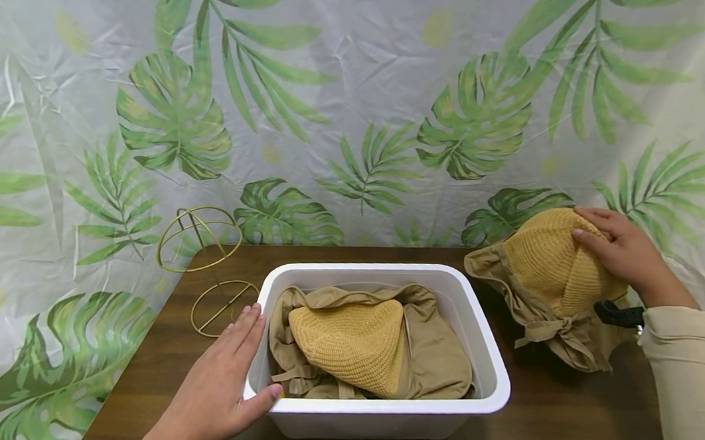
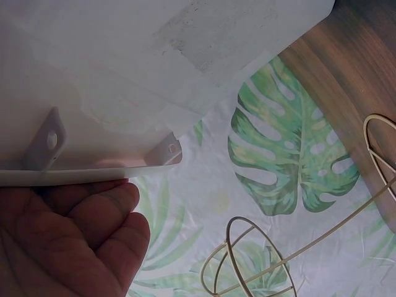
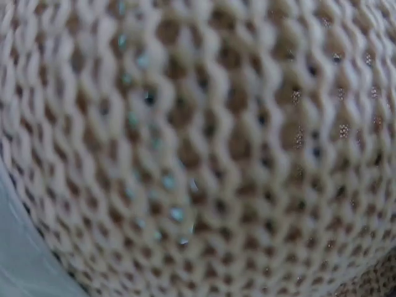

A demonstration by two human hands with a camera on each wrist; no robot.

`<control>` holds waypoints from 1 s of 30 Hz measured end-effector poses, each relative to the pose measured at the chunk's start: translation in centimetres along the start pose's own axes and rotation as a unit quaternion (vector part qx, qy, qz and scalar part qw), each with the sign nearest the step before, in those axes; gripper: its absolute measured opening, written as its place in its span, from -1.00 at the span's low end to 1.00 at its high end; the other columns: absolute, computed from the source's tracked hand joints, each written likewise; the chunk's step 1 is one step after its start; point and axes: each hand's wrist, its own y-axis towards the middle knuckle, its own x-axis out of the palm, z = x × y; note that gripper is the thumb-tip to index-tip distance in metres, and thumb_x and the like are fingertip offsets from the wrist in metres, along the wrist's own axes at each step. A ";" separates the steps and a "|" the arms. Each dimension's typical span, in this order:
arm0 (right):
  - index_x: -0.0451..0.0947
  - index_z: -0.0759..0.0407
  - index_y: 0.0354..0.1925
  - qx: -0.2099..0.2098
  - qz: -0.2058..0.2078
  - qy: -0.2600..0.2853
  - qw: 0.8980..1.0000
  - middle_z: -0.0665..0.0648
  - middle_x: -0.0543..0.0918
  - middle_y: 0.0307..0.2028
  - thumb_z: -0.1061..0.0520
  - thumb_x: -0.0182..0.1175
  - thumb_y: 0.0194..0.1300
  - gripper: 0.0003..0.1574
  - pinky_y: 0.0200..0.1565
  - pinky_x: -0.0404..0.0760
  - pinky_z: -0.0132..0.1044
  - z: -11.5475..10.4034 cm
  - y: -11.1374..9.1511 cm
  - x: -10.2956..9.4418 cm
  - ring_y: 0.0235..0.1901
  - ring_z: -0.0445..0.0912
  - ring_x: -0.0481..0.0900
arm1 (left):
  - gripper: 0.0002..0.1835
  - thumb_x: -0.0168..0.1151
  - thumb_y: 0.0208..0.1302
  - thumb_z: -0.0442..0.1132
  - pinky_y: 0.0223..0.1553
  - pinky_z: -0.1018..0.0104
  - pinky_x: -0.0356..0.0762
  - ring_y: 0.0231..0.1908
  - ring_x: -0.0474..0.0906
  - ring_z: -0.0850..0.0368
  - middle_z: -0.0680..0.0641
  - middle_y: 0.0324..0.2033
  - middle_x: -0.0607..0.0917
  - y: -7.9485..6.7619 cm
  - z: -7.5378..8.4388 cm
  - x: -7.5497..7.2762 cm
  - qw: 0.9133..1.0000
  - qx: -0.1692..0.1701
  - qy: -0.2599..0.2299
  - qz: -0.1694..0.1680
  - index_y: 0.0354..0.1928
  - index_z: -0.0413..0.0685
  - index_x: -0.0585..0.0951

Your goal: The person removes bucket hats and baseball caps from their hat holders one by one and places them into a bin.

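Observation:
At the right in the head view, my right hand (image 1: 626, 249) pinches the crown of a sun hat (image 1: 555, 262), thumb in front and fingers behind. The hat has a yellow knitted crown, a floppy tan cloth brim and a tied bow at the front. Its knit fills the right wrist view, close up. My left hand (image 1: 217, 380) rests on the left rim of a white plastic tub (image 1: 392, 414), fingers extended along the edge and thumb at the near corner. Inside the tub lies a second hat (image 1: 349, 343) of the same kind, its brim folded against the walls.
A gold wire stand (image 1: 200, 238) with a domed top is behind the tub at the left, near the edge of the dark wooden table (image 1: 156, 363). A leaf-printed sheet (image 1: 358, 100) hangs close behind the table.

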 end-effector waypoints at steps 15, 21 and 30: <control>0.22 -0.17 0.50 0.072 -0.017 0.043 0.996 -0.31 0.08 0.45 -0.13 -0.06 0.55 -0.37 0.44 -0.07 -0.09 -3.0 0.2 -2.5 0.50 0.07 -0.14 | -0.08 0.17 0.23 0.23 0.45 0.41 -0.25 0.36 0.27 -0.25 -0.41 0.37 0.32 -0.1 0.1 0.0 1.000 -0.006 0.003 -0.003 0.31 -0.51 0.37; 0.19 -0.24 0.51 0.091 0.024 0.032 0.995 -0.21 0.04 0.50 -0.17 -0.11 0.54 -0.37 0.46 -0.08 -0.06 -4.9 0.5 -3.6 0.50 0.08 -0.15 | -0.07 0.16 0.25 0.24 0.45 0.41 -0.23 0.37 0.27 -0.24 -0.40 0.37 0.32 -0.2 0.2 -0.1 1.000 -0.008 0.000 -0.004 0.32 -0.50 0.36; 0.28 -0.29 0.45 0.057 0.109 0.013 0.992 -0.29 0.18 0.44 -0.10 -0.07 0.54 -0.43 0.44 -0.04 -0.28 -9.5 1.7 -5.3 0.44 -0.27 0.02 | -0.08 0.18 0.24 0.23 0.44 0.42 -0.27 0.36 0.27 -0.25 -0.40 0.37 0.32 -0.1 0.2 -0.2 1.000 -0.012 -0.003 -0.008 0.32 -0.50 0.36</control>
